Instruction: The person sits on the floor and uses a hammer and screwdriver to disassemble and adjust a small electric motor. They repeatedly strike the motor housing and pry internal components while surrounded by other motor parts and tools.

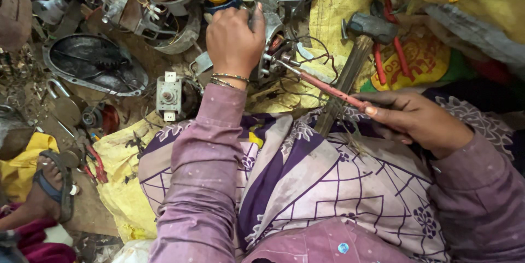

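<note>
The left hand (234, 39) clamps the small motor (276, 50) steady on the cluttered floor, while the right hand (418, 121) grips a red-handled screwdriver (328, 89), tip angled into its housing for leverage.

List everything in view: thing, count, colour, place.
motor part: one, grey metal, top centre, gripped by left hand
screwdriver: one, red handle, in right hand, tip at motor part
hammer: one, dark head, wooden handle, right of centre
pliers: one, red handles, beside hammer
round cover: one, black, upper left
switch block: one, white, left of centre
sandalled foot: one, another person's, lower left
left hand: one, bangles at wrist
right hand: one, right
</note>
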